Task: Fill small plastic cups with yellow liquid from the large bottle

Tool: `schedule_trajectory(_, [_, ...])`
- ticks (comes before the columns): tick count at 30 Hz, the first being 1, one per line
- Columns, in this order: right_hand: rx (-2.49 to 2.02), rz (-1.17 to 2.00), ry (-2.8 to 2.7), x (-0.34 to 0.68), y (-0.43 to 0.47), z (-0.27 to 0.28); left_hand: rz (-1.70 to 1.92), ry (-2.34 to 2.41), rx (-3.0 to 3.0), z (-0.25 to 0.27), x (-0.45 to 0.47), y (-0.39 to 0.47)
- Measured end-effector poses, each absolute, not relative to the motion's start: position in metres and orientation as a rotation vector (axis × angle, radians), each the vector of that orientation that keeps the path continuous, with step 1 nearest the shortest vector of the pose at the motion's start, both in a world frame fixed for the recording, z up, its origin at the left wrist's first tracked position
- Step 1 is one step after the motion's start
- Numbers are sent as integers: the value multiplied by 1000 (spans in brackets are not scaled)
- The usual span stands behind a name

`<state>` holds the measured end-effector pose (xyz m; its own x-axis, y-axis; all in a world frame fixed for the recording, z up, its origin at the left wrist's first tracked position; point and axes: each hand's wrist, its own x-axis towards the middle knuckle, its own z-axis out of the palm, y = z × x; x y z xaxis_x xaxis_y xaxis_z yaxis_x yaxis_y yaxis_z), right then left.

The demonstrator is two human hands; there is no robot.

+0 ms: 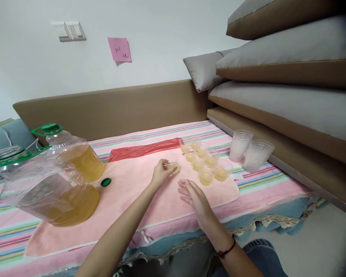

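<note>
Your left hand (pixel 160 173) is the nearer one to the small cup (pixel 173 167): the cup is sitting just beyond its fingertips' side, to the right of that palm and ahead of your right hand (pixel 192 194), its axis seeming to be running roughly upright. Your left fingers are closing around the cup's left side; whether its base is touching the pink mat (pixel 132 184), you cannot tell from here. Your right hand is hanging open and holding nothing, its fingers extending toward the left, apart from the cup and from your other hand. Just to the right, the cluster of filled cups (pixel 210 161) is standing on the mat, stretching from near right to far left. Farther right, two cup stacks (pixel 240 146) are leaning beside each other. Well to the left, a green cap (pixel 105 182) is lying near the front jug (pixel 75 207) and the rear jug (pixel 85 159), both containing yellowish liquid.
</note>
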<state>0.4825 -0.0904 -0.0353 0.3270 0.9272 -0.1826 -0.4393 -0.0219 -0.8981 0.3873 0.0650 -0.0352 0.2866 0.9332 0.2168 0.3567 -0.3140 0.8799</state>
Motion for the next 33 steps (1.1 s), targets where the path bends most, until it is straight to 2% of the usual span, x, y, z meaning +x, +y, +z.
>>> schedule_trajectory(12, [-1172, 1176, -731, 476, -90, -26, 968, 1311, 1798, -52, 443, 174])
schedule_trajectory(33, [-1178, 1161, -807, 470, -94, -33, 999, 1373, 1864, -63, 455, 183])
